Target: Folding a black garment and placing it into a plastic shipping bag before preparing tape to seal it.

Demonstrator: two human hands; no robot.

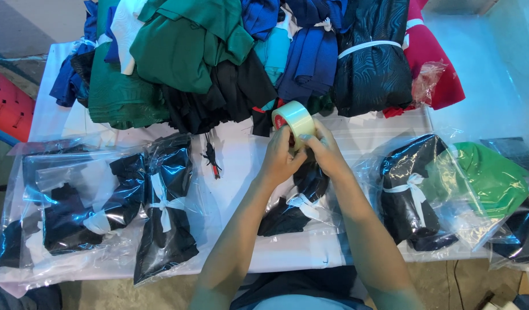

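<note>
Held a clear tape roll (294,119) in both grips, left hand (280,158) and right hand (326,152) closed round it over an unsealed bagged garment (293,201) mid-desk (241,155); bagged bundles (161,206) already lay left and right, loose clothes (218,51) still piled far.

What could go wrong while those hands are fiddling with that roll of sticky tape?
Both the left hand and the right hand grip the clear tape roll, so nothing holds the bagged dark garment beneath; it might slide. A loose tape end could stick to that shiny bag. The heaped clothes behind lean close and may tumble onto the white table.
</note>
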